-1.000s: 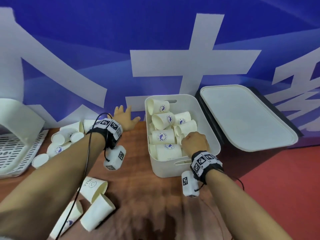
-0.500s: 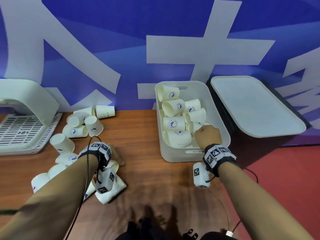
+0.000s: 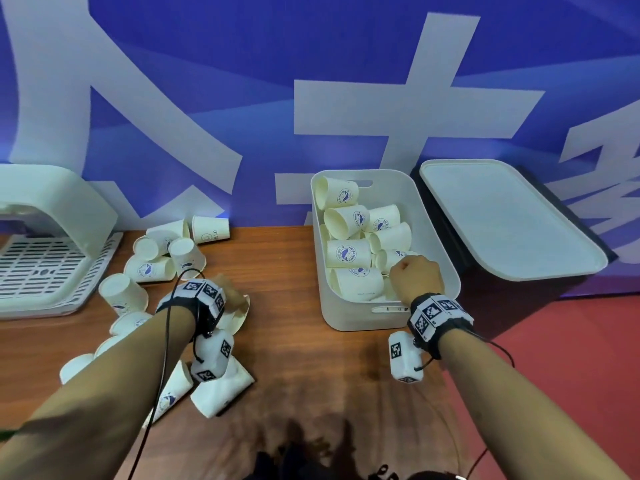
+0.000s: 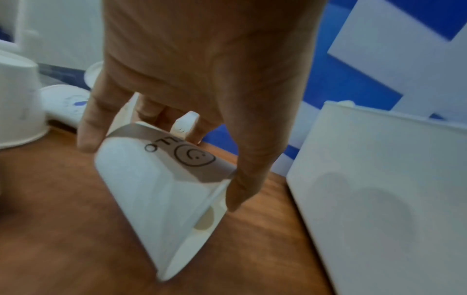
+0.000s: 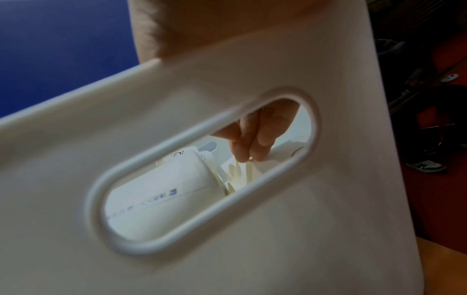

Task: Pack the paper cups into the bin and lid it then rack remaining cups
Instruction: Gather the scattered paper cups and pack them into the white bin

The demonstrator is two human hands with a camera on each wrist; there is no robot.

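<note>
1. The left hand (image 4: 192, 83) is seen grasping a paper cup (image 4: 161, 199) lying on its side on the bench (image 3: 287, 271). Thumb and fingers are curled round the cup near its base; a smiley print shows on its wall.
2. The right hand (image 3: 417, 278) is held curled inside the bin (image 3: 356, 317), at its near right corner. Through the bin's handle slot in the right wrist view, the fingertips (image 5: 242, 153) are seen pinching something thin and pale among the cups; what it is cannot be told.
3. The bin is part filled with cups lying on their sides, loosely heaped. Its lid (image 3: 512, 220) lies just beside it on the right, off the bin.
4. More loose cups (image 3: 156, 268) are scattered on the bench to the left, some tipped, some standing inverted. A white slotted rack (image 3: 45, 268) stands at the far left.
5. Handling judgement: the cups are thin-walled, light and easily crushed. A gentle grip round the stiffer rim or base is advised, not the mid-wall.
6. Materials: cups are matt white tapered paper, some with blue logos. Bin and lid are smooth, rigid, round-cornered plastic. The bench is wood-grained.
</note>
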